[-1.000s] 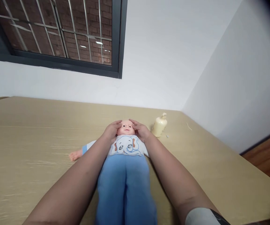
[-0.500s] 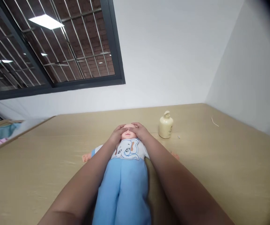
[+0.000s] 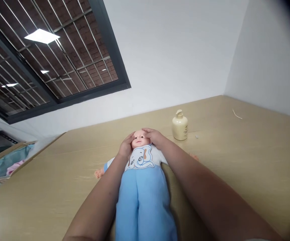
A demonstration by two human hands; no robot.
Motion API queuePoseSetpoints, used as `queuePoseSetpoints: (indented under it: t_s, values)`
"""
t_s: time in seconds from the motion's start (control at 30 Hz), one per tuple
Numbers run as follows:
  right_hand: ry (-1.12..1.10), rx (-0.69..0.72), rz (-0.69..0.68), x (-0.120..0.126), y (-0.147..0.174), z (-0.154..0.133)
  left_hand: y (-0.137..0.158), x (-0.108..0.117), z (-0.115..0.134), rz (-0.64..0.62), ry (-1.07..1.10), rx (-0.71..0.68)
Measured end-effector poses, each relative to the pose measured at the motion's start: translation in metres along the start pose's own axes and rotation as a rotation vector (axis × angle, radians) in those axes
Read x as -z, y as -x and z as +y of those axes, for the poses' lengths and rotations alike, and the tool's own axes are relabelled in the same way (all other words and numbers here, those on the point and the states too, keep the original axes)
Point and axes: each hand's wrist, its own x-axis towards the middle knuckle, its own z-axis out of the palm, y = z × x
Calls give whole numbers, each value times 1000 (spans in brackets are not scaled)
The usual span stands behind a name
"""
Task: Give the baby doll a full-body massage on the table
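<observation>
The doll lies on its back in front of me, and its head is right between my two hands. My left hand is curved along one side of the head, and my right hand is curved along the other. Neither is a fist. They are cupped wide enough for the face to show between them, and I can't tell how hard they press. I think soft, even pushing is best here, the same on both sides, so the head doesn't roll. My fingertips are near the eyes, so I should be careful not to poke them.

Just below my hands is the elephant patch on the shirt, and closer to me are the blue pants. One doll hand pokes out past my left arm.

A cream pump bottle stands on the tabletop, just beyond my right hand to the right. It looks near enough that I should mind my elbow and wrist.
</observation>
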Motion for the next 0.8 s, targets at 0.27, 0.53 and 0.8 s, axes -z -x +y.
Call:
queuePoseSetpoints:
  t_s: [0.27, 0.53, 0.8]
  values:
    - [51, -57, 16, -10, 18, -15, 1, -2, -3, 57, -10, -40]
    - [300, 25, 162, -13, 12, -11, 8, -14, 7, 99, -116, -41]
    - [383, 49, 217, -9, 25, -10, 10, -14, 8, 55, -127, -1]
